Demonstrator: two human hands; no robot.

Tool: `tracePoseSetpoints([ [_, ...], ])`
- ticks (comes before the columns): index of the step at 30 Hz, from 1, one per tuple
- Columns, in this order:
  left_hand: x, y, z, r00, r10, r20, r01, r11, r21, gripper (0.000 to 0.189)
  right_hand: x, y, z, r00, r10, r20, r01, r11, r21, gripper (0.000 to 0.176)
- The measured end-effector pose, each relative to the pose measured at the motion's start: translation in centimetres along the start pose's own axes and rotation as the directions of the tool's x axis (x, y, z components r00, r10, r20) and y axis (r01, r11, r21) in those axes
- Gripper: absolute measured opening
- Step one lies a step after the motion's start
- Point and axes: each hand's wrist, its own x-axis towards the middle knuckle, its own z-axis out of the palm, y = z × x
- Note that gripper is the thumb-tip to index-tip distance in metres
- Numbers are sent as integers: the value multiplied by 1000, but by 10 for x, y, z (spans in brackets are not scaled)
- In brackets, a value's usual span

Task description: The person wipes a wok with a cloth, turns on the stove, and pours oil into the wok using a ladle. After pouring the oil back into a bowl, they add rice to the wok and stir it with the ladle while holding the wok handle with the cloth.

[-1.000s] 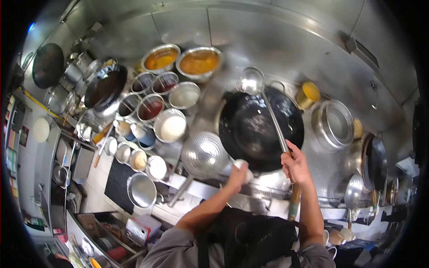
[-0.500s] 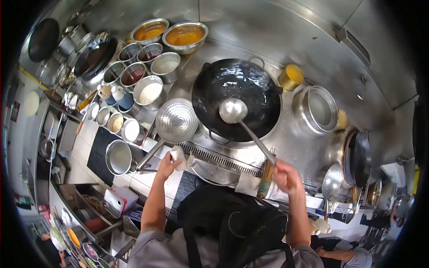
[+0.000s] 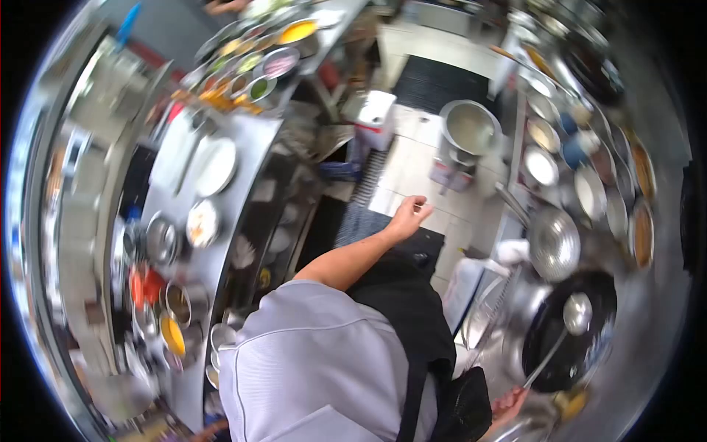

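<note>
Pale tiled floor [image 3: 409, 163] lies around and beyond the left hand [image 3: 409, 217], whose fingers are loosely curled with nothing visible in them. Behind them, at the lower right of the view, the right hand [image 3: 508, 404] has its fingers wrapped round the handle of a long metal ladle [image 3: 577, 315]. Out ahead of those fingers, the ladle's bowl sits over the black wok [image 3: 545, 331]; I cannot tell whether they touch. Farther past the right fingers, beside the wok, is a round metal strainer [image 3: 554, 243], with a bunched white cloth [image 3: 513, 251] next to it, right of the left fingers. Well off to the left of the left fingers, a metal tabletop [image 3: 252, 140] bears a white plate [image 3: 216, 166]. Beyond the left fingertips stands a large metal pot [image 3: 456, 118]; farther still is a dark floor mat [image 3: 442, 79].
</note>
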Motion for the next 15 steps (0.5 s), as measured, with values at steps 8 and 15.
tracePoseSetpoints([
  [8,-54,-86,-295,408,-477,-778,-353,704,-616,26,-5,55,60,694,-692,200,313,39,-949,44],
  [15,-180,-122,-422,148,-579,-802,-539,633,-556,30,-8,75,94,687,-671,280,317,-71,-946,39],
])
